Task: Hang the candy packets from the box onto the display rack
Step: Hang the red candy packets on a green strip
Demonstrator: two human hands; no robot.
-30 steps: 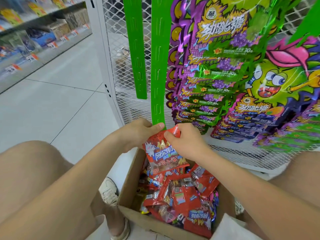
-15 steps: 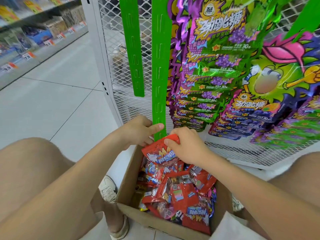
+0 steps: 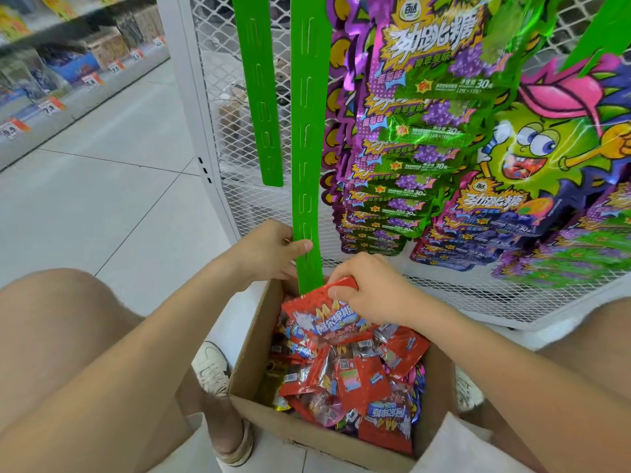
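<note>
A cardboard box [image 3: 252, 356] on the floor between my knees holds several red candy packets [image 3: 358, 380]. My right hand [image 3: 372, 288] pinches the top edge of one red packet [image 3: 321, 315] just above the pile, right at the bottom end of a long green hanging strip [image 3: 307, 138]. My left hand [image 3: 269, 250] grips that strip near its lower end, thumb across the front. The strip hangs in front of the white mesh display rack [image 3: 232, 107]. A second, shorter green strip [image 3: 263, 97] hangs to its left with nothing on it.
Purple and green candy bags [image 3: 420, 138] hang in dense columns on the rack to the right. Shop shelves with price tags [image 3: 51, 105] line the far left across a tiled aisle. My shoe [image 3: 211, 367] is left of the box.
The red packet came down from in front of the strip's end to just above the pile, still pinched by my right hand. My left hand kept its grip on the strip.
</note>
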